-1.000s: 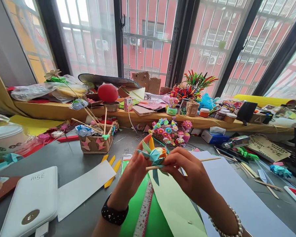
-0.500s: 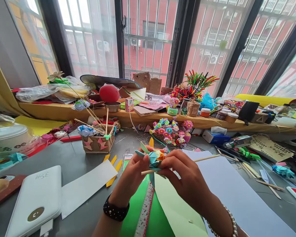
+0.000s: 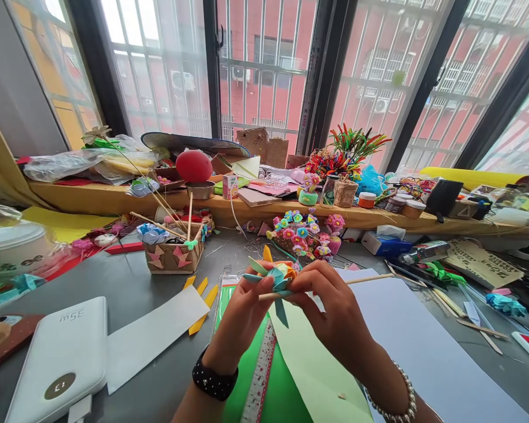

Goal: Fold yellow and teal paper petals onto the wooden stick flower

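Between my two hands is a folded paper flower (image 3: 280,279) in light blue, pale green, yellow and orange, with pointed petals sticking out. My left hand (image 3: 250,305) pinches its left side, fingers closed behind the paper. At its right side, my right hand (image 3: 330,299) grips the flower with thumb and fingers. A thin wooden stick (image 3: 368,279) passes through my right hand, its near end just below the flower. Below my hands lie a pale green paper sheet (image 3: 317,364), a patterned ruler (image 3: 261,376) and a green sheet (image 3: 238,393).
White paper strip (image 3: 154,341), yellow folded pieces (image 3: 205,305) and a white power bank (image 3: 62,358) lie left. A cardboard box (image 3: 176,258) holding sticks stands behind them. A large white sheet (image 3: 432,346) is at right, near loose sticks (image 3: 449,305). Crochet flowers (image 3: 302,232) sit at the back.
The flower has turned in my hands, so a blue petal now points down below it. Both hands have shifted slightly, and the stick's near end sits higher.
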